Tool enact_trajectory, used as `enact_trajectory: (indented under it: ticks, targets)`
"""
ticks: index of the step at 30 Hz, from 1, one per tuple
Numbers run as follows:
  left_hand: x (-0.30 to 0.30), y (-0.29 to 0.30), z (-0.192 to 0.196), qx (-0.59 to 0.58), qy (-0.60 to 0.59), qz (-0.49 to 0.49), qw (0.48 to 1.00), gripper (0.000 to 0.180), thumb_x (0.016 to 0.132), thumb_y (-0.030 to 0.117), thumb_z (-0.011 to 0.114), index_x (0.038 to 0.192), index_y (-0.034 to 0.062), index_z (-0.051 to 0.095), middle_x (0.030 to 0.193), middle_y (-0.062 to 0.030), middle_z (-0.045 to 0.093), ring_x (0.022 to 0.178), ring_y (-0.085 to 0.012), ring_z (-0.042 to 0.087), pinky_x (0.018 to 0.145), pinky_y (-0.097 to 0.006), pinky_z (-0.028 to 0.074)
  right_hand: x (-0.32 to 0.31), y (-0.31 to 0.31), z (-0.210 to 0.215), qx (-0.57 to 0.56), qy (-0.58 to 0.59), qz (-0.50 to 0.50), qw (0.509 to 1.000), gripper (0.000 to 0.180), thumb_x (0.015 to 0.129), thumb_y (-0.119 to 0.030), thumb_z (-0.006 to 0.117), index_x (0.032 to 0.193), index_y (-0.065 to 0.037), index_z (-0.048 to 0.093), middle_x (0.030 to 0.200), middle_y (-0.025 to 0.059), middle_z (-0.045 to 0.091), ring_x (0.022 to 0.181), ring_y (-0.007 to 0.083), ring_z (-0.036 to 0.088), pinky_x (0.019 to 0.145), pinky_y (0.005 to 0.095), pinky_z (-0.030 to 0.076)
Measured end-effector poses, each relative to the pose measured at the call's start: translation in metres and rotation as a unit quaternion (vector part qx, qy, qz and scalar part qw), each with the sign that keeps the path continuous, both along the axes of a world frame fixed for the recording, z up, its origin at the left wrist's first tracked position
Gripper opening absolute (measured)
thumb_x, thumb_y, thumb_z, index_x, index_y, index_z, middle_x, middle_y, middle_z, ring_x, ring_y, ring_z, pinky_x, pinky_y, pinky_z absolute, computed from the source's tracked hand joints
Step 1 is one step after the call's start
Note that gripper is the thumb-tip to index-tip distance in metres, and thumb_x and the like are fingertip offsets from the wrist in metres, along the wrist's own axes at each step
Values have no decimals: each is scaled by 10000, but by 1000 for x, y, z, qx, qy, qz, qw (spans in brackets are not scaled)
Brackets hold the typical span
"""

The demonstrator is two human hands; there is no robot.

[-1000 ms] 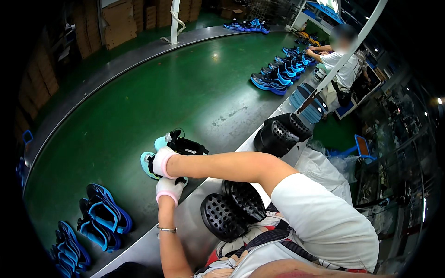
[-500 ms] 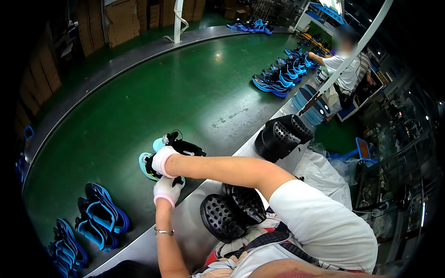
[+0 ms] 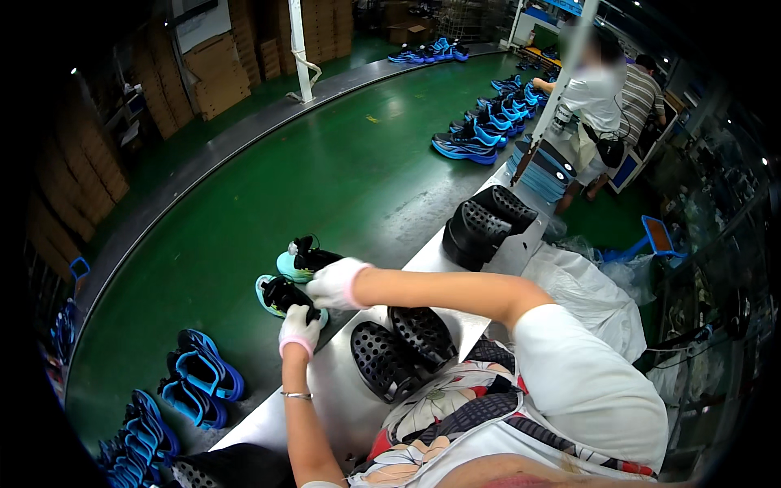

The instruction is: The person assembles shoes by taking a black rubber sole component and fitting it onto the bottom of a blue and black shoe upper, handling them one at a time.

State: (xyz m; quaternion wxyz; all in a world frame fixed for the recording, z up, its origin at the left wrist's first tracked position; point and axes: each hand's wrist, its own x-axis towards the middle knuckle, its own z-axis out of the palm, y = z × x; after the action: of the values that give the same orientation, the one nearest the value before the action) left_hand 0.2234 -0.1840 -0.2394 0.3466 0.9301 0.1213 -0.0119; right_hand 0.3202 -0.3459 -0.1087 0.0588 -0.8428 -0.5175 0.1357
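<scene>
Two black shoes with mint-green soles sit side by side on the green work surface. My left hand (image 3: 299,328), in a white glove, is closed on the heel end of the nearer shoe (image 3: 279,294). My right hand (image 3: 335,285), also gloved, is beside that shoe's opening, just in front of the farther shoe (image 3: 307,259). Its fingers are blurred and point toward the nearer shoe; whether they hold anything is unclear. Beside my right forearm, a pair of black perforated clog-like forms (image 3: 382,362) lies on the metal ledge (image 3: 325,398).
Blue-and-black shoes (image 3: 199,378) stand at the lower left, and a row of similar shoes (image 3: 468,146) at the far right. More black perforated forms (image 3: 480,232) and stacked blue insoles (image 3: 541,171) line the ledge. A white post (image 3: 561,98) rises there. Two people (image 3: 598,98) stand beyond.
My right hand has moved back and right, off the nearer shoe's front, uncovering its black upper. My left hand stays at the heel end. The whole view has shifted slightly.
</scene>
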Motion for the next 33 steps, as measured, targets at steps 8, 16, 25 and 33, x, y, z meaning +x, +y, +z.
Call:
enact_trajectory:
  ticks: [8, 16, 25, 33]
  targets:
    - [-22, -8, 64, -28, -196, 285, 938, 501, 795, 237, 722, 1232, 62, 551, 1140, -149, 538, 809, -273, 612, 758, -369, 511, 7, -241, 86, 128, -151, -296, 935, 285, 935, -327, 528, 1067, -113, 662, 1061, 132, 668, 1019, 314, 630, 901, 402, 499]
    - [29, 23, 36, 22, -4, 194, 981, 728, 703, 285, 757, 1313, -17, 502, 1307, -206, 463, 1091, -378, 591, 954, -409, 492, 33, -374, 71, 128, -220, -480, 840, 316, 905, -313, 524, 1099, -110, 668, 1098, 155, 639, 1073, 341, 583, 930, 401, 455]
    - [51, 61, 16, 35, 131, 148, 980, 883, 620, 267, 853, 1369, 18, 460, 1218, -176, 458, 865, -306, 653, 558, -387, 590, 36, -378, 55, 107, -121, -466, 870, 405, 856, -303, 585, 1194, -84, 624, 1188, 155, 601, 1097, 325, 583, 957, 378, 457]
    - [41, 35, 27, 68, 91, 158, 981, 726, 635, 326, 821, 1237, -3, 584, 1213, -233, 470, 1000, -385, 622, 895, -402, 538, 33, -384, 60, 84, -111, -477, 868, 399, 772, -259, 690, 1123, -80, 628, 1119, 133, 594, 1000, 299, 615, 894, 363, 491]
